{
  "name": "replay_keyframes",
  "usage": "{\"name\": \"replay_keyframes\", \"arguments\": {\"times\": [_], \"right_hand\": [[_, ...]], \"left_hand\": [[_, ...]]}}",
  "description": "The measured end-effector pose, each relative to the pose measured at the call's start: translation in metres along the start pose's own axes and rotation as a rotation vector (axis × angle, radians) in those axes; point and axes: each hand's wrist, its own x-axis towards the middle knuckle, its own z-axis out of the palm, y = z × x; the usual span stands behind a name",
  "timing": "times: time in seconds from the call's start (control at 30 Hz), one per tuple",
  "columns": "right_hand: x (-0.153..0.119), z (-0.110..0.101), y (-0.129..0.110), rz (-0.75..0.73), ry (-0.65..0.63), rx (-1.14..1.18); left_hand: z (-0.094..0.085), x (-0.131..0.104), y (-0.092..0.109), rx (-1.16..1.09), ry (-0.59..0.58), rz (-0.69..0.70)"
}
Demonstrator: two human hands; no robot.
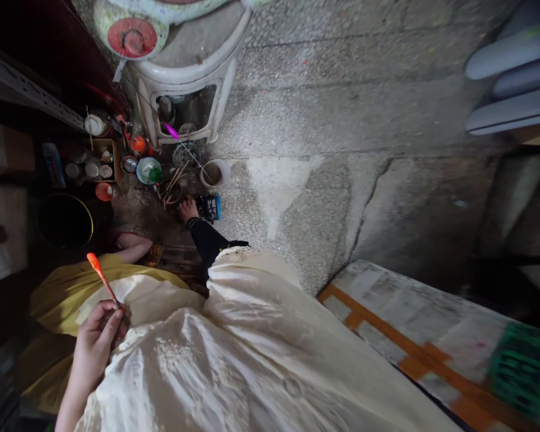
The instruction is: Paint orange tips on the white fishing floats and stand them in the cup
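Note:
At the lower left, my left hand (99, 333) is closed in a pinch around a thin stick with an orange-red tip (94, 264). The tip points up and away from the fingers. Beneath the hand lies cream cloth (252, 360) that covers my lap, with mustard-yellow cloth (54, 294) beside it. My right hand does not appear in the frame. A thin stick with a magenta tip (171, 131) leans in a white cup (216, 173) on the floor.
A white plastic chair (189, 73) stands at the upper left. Below it sit a bowl with green paint (149, 171), orange paint pots (138, 144), a box of jars (92, 170) and a dark bucket (65, 221). A taped package (387, 318) lies at the lower right.

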Motion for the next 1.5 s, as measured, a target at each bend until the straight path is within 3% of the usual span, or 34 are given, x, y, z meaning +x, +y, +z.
{"name": "replay_keyframes", "arguments": {"times": [0.5,1.13,1.3,1.5], "right_hand": [[0.011,0.017,0.007,0.046,0.026,-0.120],[0.017,0.013,0.018,0.060,0.066,-0.059],[-0.012,0.008,0.011,0.011,0.097,-0.010],[-0.091,0.014,-0.010,-0.046,0.109,0.032]], "left_hand": [[-0.002,0.001,0.003,0.041,-0.024,0.004],[-0.004,0.003,0.000,0.048,-0.017,0.016],[-0.005,0.000,-0.003,0.014,0.001,0.022],[-0.004,-0.002,-0.001,-0.002,0.006,0.030]]}}
